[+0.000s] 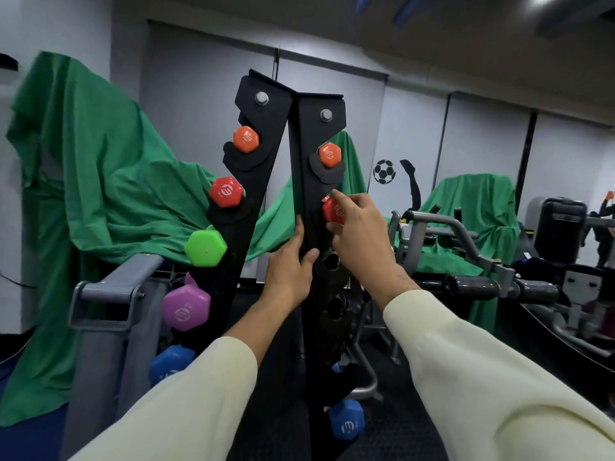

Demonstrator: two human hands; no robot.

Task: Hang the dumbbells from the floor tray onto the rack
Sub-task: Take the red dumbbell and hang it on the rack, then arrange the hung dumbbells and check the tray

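A black two-sided dumbbell rack (pixel 263 181) stands right in front of me. My right hand (pixel 359 234) grips a red dumbbell (pixel 330 210) at the second cradle of the rack's right upright. My left hand (pixel 289 271) holds that upright's edge just below. An orange dumbbell (pixel 329 155) hangs above the red one. The left upright carries orange (pixel 245 139), red (pixel 226 192), green (pixel 205 248), purple (pixel 186 307) and blue (pixel 170 364) dumbbells. A blue dumbbell (pixel 346 419) sits low on the right side. The floor tray is out of view.
Green cloth (pixel 100 168) covers equipment behind the rack and at the right (pixel 472 201). A grey machine frame (pixel 109 294) stands close on the left. Grey and black gym machines (pixel 482 261) fill the right side.
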